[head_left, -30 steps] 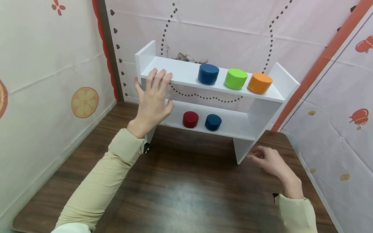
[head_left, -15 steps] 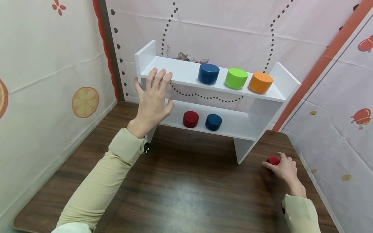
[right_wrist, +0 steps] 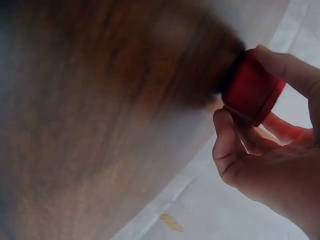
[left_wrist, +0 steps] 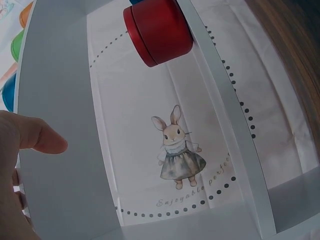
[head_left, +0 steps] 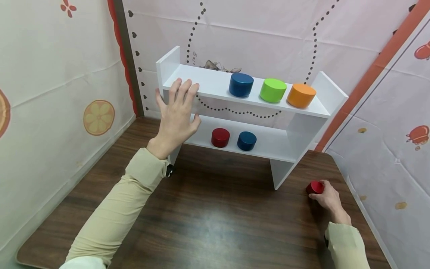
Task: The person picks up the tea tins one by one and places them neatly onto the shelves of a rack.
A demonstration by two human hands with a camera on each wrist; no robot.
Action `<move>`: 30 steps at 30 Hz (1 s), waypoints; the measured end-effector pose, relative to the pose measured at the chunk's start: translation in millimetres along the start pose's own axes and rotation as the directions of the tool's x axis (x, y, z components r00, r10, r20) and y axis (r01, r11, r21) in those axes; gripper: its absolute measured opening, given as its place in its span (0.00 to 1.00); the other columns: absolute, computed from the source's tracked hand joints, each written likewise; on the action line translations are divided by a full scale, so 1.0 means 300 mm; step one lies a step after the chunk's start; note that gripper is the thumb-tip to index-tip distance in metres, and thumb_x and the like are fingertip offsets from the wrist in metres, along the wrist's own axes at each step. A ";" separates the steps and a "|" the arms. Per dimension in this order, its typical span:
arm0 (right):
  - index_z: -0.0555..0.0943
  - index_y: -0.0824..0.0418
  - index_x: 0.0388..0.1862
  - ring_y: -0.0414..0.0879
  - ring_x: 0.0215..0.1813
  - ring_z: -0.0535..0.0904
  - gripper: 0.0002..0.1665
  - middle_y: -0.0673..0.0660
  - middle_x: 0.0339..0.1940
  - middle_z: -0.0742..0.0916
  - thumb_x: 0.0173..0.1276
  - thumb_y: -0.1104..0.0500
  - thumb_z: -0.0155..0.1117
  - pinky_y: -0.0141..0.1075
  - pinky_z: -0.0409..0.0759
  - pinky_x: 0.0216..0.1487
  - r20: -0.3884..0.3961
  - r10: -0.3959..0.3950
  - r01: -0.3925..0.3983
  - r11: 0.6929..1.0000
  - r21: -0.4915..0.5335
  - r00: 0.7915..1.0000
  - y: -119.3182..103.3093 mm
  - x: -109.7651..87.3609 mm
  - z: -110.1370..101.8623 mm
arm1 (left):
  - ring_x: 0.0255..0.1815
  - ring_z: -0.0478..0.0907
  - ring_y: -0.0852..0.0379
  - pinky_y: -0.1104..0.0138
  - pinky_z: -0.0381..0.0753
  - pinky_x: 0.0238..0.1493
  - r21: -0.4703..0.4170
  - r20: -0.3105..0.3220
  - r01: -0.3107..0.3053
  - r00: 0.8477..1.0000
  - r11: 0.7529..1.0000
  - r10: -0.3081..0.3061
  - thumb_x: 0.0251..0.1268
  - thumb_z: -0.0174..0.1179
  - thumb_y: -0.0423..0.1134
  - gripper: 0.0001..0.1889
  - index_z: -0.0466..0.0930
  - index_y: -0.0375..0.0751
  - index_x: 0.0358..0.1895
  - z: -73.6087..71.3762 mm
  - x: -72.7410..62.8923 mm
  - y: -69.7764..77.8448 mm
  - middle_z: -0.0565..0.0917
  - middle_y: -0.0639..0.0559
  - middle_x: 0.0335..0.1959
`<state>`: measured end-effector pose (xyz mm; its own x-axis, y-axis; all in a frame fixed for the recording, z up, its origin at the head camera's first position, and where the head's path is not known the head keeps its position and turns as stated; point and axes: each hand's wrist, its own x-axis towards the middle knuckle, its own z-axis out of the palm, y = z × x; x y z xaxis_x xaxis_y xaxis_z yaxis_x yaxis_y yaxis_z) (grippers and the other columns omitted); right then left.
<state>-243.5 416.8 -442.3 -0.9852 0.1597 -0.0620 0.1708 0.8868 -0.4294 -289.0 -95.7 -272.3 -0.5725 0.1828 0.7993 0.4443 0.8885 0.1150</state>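
Note:
On the table at the right, my right hand (head_left: 329, 198) pinches a red round tin (head_left: 315, 187) between thumb and fingers. The right wrist view shows this tin (right_wrist: 252, 87) close up, its base near the wood and a seam round it like a lid's. My left hand (head_left: 177, 118) lies with spread fingers on the upper board of a white two-tier shelf (head_left: 208, 76), at its left end. In the left wrist view the left thumb (left_wrist: 47, 137) sticks out straight. A second red tin (head_left: 220, 138) and a dark blue tin (head_left: 246, 141) stand on the lower board.
A larger blue cylinder (head_left: 241, 85), a lime green cylinder (head_left: 273, 90) and an orange cylinder (head_left: 301, 95) stand in a row on the upper board. Printed cloth walls (head_left: 50, 74) close in the dark wooden table (head_left: 215, 224) at the back and both sides.
My right hand has moved right and nearer to me from beside the shelf's right leg, and has taken hold of the red tin on the table. The left hand has stayed put.

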 end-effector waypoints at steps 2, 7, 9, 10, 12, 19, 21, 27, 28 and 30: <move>0.54 0.80 0.66 0.75 0.56 0.67 0.45 0.83 0.60 0.68 0.60 0.59 0.64 0.62 0.71 0.56 -0.006 0.013 -0.013 1.000 0.014 1.000 0.007 0.001 0.005 | 0.76 0.49 0.47 0.29 0.35 0.67 -0.001 -0.002 -0.002 1.000 1.000 0.002 0.51 0.63 0.36 0.38 0.59 0.48 0.69 0.001 -0.001 0.000 0.63 0.46 0.71; 0.54 0.79 0.67 0.75 0.58 0.67 0.45 0.82 0.61 0.67 0.61 0.57 0.64 0.61 0.71 0.57 -0.009 0.040 -0.040 0.998 0.044 0.999 0.012 -0.003 0.008 | 0.76 0.49 0.47 0.28 0.35 0.67 -0.002 -0.002 -0.006 1.000 1.000 0.006 0.51 0.63 0.36 0.38 0.59 0.47 0.69 0.000 -0.002 0.001 0.63 0.46 0.71; 0.55 0.78 0.67 0.74 0.58 0.67 0.45 0.82 0.61 0.68 0.62 0.56 0.64 0.61 0.71 0.56 -0.013 0.041 -0.040 0.998 0.049 0.999 0.010 -0.006 0.009 | 0.76 0.48 0.47 0.28 0.35 0.67 -0.002 0.001 -0.006 1.000 1.000 0.006 0.51 0.63 0.36 0.38 0.59 0.47 0.69 -0.001 -0.002 0.001 0.63 0.46 0.71; 0.55 0.78 0.67 0.74 0.57 0.68 0.45 0.82 0.61 0.68 0.62 0.56 0.64 0.61 0.71 0.56 -0.016 0.040 -0.039 0.998 0.052 0.999 0.009 -0.007 0.009 | 0.76 0.48 0.47 0.28 0.35 0.67 -0.001 0.001 -0.006 1.000 1.000 0.006 0.51 0.63 0.36 0.38 0.59 0.47 0.69 -0.001 -0.002 0.001 0.62 0.46 0.71; 0.56 0.78 0.67 0.74 0.57 0.68 0.44 0.82 0.61 0.69 0.62 0.55 0.64 0.60 0.72 0.56 -0.023 0.034 -0.033 0.998 0.055 0.999 0.004 -0.009 0.008 | 0.76 0.48 0.47 0.28 0.35 0.67 0.000 0.002 -0.005 1.000 1.000 0.005 0.51 0.63 0.36 0.38 0.59 0.47 0.69 -0.002 -0.002 0.001 0.62 0.46 0.71; 0.57 0.77 0.67 0.71 0.56 0.71 0.45 0.80 0.60 0.71 0.63 0.53 0.66 0.59 0.75 0.54 -0.048 -0.030 0.033 0.997 0.065 0.998 -0.038 -0.023 -0.013 | 0.76 0.48 0.47 0.29 0.34 0.67 0.002 0.001 -0.005 1.000 1.000 0.005 0.51 0.63 0.36 0.38 0.59 0.47 0.69 -0.002 0.000 0.000 0.62 0.46 0.71; 0.57 0.77 0.67 0.71 0.56 0.71 0.46 0.80 0.60 0.71 0.63 0.52 0.66 0.59 0.76 0.53 -0.054 -0.054 0.058 0.996 0.070 0.997 -0.056 -0.029 -0.024 | 0.76 0.49 0.47 0.29 0.34 0.67 0.002 0.000 -0.005 1.000 1.000 0.005 0.51 0.63 0.36 0.38 0.59 0.47 0.69 -0.002 0.000 0.000 0.63 0.46 0.71; 0.58 0.76 0.67 0.71 0.55 0.71 0.45 0.79 0.58 0.72 0.63 0.51 0.66 0.59 0.78 0.51 -0.074 -0.117 0.122 0.990 0.074 0.990 -0.111 -0.047 -0.059 | 0.75 0.49 0.47 0.29 0.34 0.67 -0.001 -0.001 -0.005 1.000 1.000 0.005 0.51 0.63 0.36 0.38 0.59 0.47 0.69 -0.002 -0.001 0.000 0.63 0.46 0.71; 0.58 0.76 0.67 0.71 0.54 0.72 0.44 0.79 0.58 0.72 0.63 0.51 0.66 0.59 0.78 0.51 -0.081 -0.127 0.133 0.989 0.072 0.989 -0.119 -0.050 -0.062 | 0.75 0.49 0.47 0.29 0.34 0.68 -0.001 0.000 -0.005 1.000 1.000 0.005 0.50 0.63 0.36 0.38 0.59 0.47 0.69 -0.002 -0.001 0.000 0.63 0.46 0.71; 0.58 0.75 0.67 0.70 0.54 0.72 0.44 0.78 0.58 0.73 0.63 0.52 0.66 0.58 0.78 0.51 -0.088 -0.140 0.146 0.987 0.073 0.986 -0.134 -0.056 -0.068 | 0.75 0.49 0.47 0.29 0.34 0.68 0.000 0.001 -0.004 1.000 1.000 0.004 0.51 0.63 0.36 0.38 0.59 0.47 0.69 -0.003 -0.001 0.000 0.63 0.46 0.71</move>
<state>-233.4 387.2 -405.6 -0.9944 0.0717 0.0780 0.0234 0.8665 -0.4987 -288.3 -96.1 -272.0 -0.5713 0.1870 0.7991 0.4467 0.8877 0.1116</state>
